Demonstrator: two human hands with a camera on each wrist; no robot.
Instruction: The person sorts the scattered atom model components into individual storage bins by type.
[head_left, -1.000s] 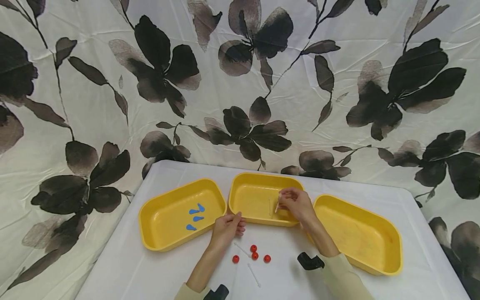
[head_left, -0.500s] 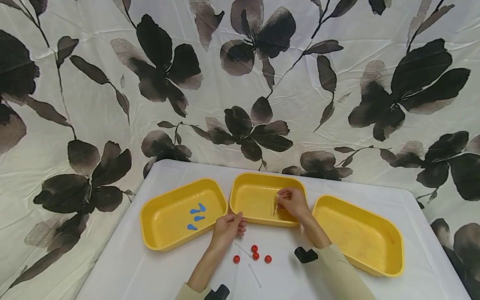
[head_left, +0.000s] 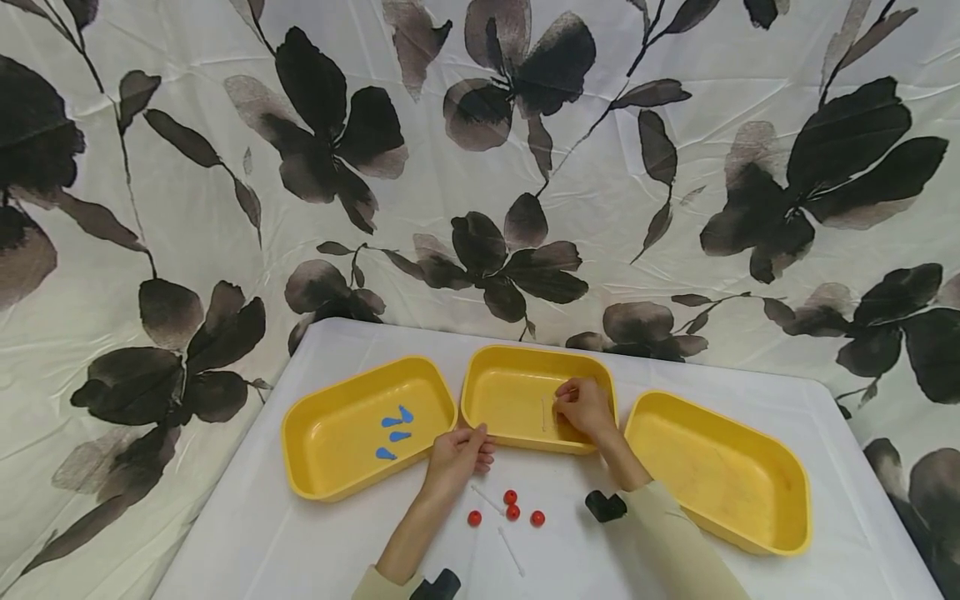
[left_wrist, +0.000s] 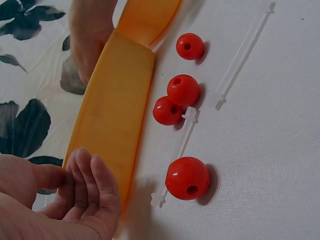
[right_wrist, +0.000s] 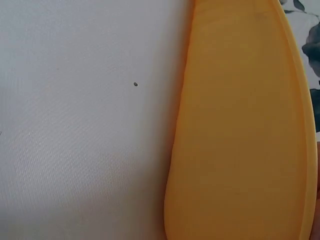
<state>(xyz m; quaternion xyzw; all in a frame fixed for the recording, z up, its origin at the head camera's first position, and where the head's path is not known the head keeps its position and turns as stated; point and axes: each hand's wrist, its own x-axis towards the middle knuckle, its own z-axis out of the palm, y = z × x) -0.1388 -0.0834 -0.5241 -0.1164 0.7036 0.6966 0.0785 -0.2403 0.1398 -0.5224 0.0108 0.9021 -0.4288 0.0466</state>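
Note:
In the head view, my left hand [head_left: 452,458] pinches the near left rim of the middle yellow tray [head_left: 495,435]. The left wrist view shows its thumb behind the rim and its fingers [left_wrist: 102,182] curled on the outer side. My right hand [head_left: 587,408] reaches into that tray, fingertips low near its floor. It pinches a thin white plastic stick, now mostly hidden by the fingers. Beside it, a similar stick [head_left: 544,414] lies on the tray floor. The right wrist view shows the tray's outer wall [right_wrist: 240,130] and hides most of the hand.
Several red beads [head_left: 513,512] and two white plastic sticks [head_left: 512,552] lie on the white table before the trays. The left yellow tray [head_left: 315,492] holds several blue drop-shaped pieces [head_left: 400,436]. Another yellow tray [head_left: 720,475] stands at the right.
My right hand has moved slightly left and down inside the middle tray, lowering the white stick towards its floor. My left hand keeps its hold on the rim.

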